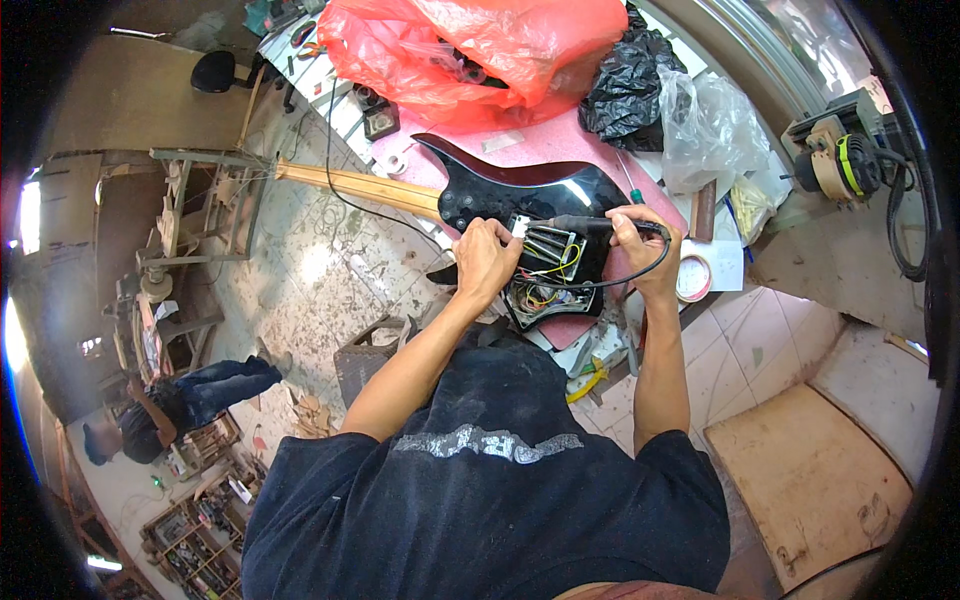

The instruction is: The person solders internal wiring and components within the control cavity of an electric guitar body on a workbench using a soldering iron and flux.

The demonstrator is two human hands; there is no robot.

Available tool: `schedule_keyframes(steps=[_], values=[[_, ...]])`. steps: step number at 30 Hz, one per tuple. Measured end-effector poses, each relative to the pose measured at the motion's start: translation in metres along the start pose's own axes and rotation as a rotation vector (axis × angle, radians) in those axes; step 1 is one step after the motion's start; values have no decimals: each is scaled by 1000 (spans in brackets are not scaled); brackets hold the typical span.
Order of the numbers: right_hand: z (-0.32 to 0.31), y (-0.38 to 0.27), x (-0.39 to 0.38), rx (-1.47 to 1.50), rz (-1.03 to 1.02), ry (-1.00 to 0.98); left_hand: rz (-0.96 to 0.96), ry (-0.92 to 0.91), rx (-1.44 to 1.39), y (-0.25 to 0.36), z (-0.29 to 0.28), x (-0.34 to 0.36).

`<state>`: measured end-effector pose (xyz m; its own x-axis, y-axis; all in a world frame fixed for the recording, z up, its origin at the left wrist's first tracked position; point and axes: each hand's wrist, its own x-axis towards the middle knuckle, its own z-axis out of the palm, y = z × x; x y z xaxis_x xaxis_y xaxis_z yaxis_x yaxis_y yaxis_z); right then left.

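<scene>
A dark, glossy electric guitar lies face down across the bench, its pale wooden neck pointing left. Its back cavity is open, showing metal springs and red, yellow and white wires. My right hand grips a black corded soldering iron, which points left over the spring cavity; its cord loops back below the hand. At the cavity's left edge, my left hand has its fingers bent together by the white metal end; whatever they pinch is hidden.
Red plastic, a black bag and a clear bag crowd the bench's far side. A green-handled screwdriver, tape roll and pliers lie nearby. Another person stands far left.
</scene>
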<state>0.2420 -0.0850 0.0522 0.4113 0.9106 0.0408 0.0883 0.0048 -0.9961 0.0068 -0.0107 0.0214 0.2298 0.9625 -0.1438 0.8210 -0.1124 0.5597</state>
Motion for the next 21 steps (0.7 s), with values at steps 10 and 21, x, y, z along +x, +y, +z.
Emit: schedule_keyframes(steps=[10,21], values=[[-5,-6,-6,17,-27,20,-36,-50,-60,-2,-2,3],[-2,-14,-11,43,96,169,43,-138,-336,-21,-43,-2]])
